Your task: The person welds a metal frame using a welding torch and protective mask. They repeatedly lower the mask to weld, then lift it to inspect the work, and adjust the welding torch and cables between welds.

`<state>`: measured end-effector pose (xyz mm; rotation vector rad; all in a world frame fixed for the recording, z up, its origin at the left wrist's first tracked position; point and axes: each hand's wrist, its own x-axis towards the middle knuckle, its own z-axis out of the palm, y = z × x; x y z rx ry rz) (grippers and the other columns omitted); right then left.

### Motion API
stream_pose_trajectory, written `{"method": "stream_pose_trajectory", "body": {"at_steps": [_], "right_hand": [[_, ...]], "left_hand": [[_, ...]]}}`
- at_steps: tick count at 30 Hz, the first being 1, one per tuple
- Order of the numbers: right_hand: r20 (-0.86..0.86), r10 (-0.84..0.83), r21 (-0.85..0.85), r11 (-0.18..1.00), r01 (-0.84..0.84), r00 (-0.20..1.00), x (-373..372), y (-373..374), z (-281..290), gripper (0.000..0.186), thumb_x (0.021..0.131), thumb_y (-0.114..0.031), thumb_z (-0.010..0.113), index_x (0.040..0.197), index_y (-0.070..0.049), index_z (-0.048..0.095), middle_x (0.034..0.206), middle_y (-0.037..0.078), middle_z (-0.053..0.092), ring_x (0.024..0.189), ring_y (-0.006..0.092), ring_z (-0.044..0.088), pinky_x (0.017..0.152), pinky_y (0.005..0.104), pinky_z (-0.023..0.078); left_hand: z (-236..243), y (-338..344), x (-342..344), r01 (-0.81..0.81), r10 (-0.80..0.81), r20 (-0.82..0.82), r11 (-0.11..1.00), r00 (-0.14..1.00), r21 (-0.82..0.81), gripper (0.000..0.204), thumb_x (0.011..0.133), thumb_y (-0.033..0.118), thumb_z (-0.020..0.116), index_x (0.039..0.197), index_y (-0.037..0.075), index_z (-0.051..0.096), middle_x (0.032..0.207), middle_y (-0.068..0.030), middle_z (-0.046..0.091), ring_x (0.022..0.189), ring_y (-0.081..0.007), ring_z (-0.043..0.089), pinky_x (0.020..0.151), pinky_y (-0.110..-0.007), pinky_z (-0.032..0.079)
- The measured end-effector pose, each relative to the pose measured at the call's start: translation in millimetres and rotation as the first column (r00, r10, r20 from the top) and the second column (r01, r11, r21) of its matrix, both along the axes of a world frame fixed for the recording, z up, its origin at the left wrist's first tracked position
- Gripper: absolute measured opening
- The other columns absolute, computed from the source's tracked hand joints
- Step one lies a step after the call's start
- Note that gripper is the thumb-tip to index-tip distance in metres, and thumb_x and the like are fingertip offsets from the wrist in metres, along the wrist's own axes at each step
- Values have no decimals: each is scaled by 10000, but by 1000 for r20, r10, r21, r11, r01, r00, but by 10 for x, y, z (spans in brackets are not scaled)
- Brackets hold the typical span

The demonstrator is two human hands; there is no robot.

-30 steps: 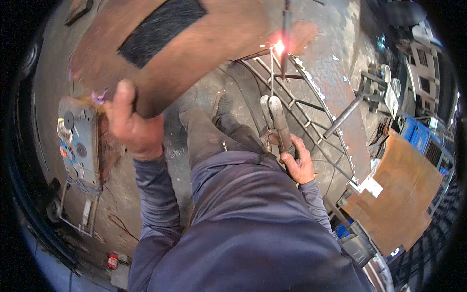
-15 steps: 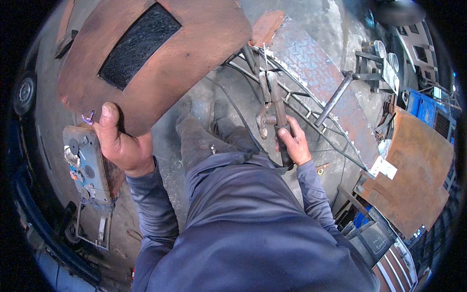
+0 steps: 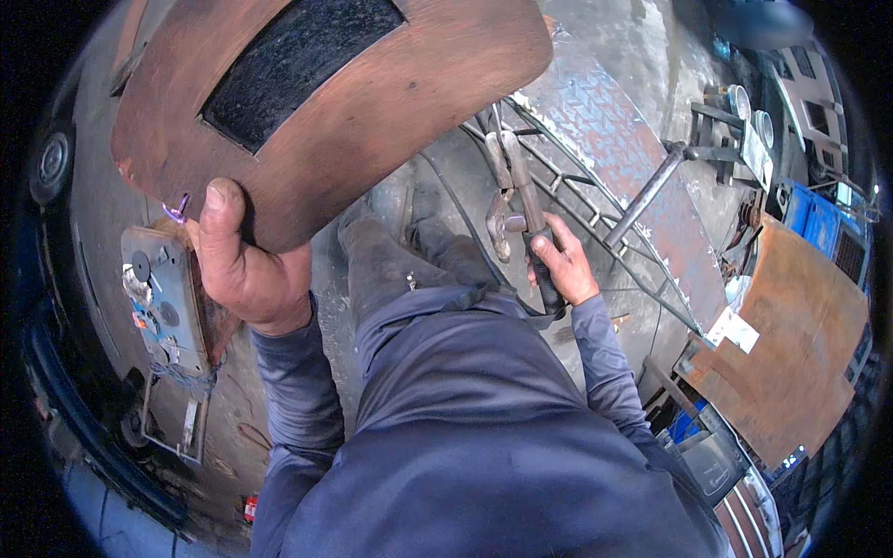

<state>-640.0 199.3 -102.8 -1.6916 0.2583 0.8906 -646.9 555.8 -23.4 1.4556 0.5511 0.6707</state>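
Observation:
My left hand (image 3: 249, 265) is closed around the lower edge of a brown hand-held welding shield (image 3: 372, 112), its thumb lying on the near face. The shield has a dark rectangular window (image 3: 302, 70) and a small purple tie (image 3: 176, 209) at its lower left edge. In my right hand (image 3: 565, 260), fingers wrapped round its black handle, is a welding electrode holder (image 3: 524, 186) with worn metal jaws pointing away from me. A cable runs from it near my waist. Whether a rod sits in the jaws is hard to tell, as the shield's edge is close to them.
A long metal frame (image 3: 642, 270) topped with tread plate (image 3: 614, 130) lies ahead to the right, with a steel bar (image 3: 646, 200) across it. Rusty sheet metal (image 3: 791, 335) stands at the right. On the left is a grey welding machine (image 3: 166, 298) with knobs.
The welding shield has shifted right and up, its right end now covering the far end of the metal frame. The electrode holder has moved only slightly.

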Motion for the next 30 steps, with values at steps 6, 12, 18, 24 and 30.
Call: {"method": "stream_pose_trajectory", "body": {"at_steps": [6, 12, 18, 24, 30], "right_hand": [[-23, -12, 11, 1000, 13, 1000, 36, 21, 4, 508, 933, -303, 589, 1341, -45, 432, 778, 70, 555, 558, 136, 564, 519, 283, 466], [4, 1, -2, 1000, -1, 1000, 45, 4, -46, 612, 915, -385, 608, 1365, -31, 393, 762, 89, 570, 562, 146, 579, 505, 278, 485], [-12, -14, -22, 1000, 13, 1000, 56, -27, -122, 522, 924, -337, 600, 1315, -27, 448, 789, 95, 587, 555, 147, 590, 498, 279, 487], [343, 462, -483, 833, -268, 818, -108, -437, -506, 278, 842, -252, 626, 1045, -64, 653, 940, 100, 677, 798, 205, 648, 728, 337, 512], [375, 602, -607, 734, -304, 706, -90, -383, -414, 214, 848, -251, 580, 916, -72, 678, 831, 47, 691, 935, 229, 627, 824, 350, 482]], "left_hand": [[10, -72, 19, 21, -38, 17, 808, 999, 588, 270, 982, 169, 469, 1142, -29, 559, 1115, -195, 608, 1021, -262, 606, 898, -414, 498], [70, -87, 32, 57, -70, -14, 659, 997, 750, 270, 935, 127, 575, 1121, -65, 548, 1079, -194, 613, 953, -242, 615, 836, -356, 512], [80, -137, 47, 254, -279, 111, 948, 954, 193, 362, 821, 5, 645, 1165, -39, 541, 1067, -178, 610, 960, -272, 601, 875, -393, 470], [260, -457, -9, 400, -393, 129, 756, 910, -519, 648, 755, 126, 709, 1318, -25, 425, 1211, -160, 566, 1095, -262, 560, 971, -387, 420], [249, -501, -13, 403, -419, 85, 769, 904, -497, 623, 766, 124, 701, 1310, -24, 434, 1208, -156, 572, 1071, -258, 575, 950, -378, 438]]}}
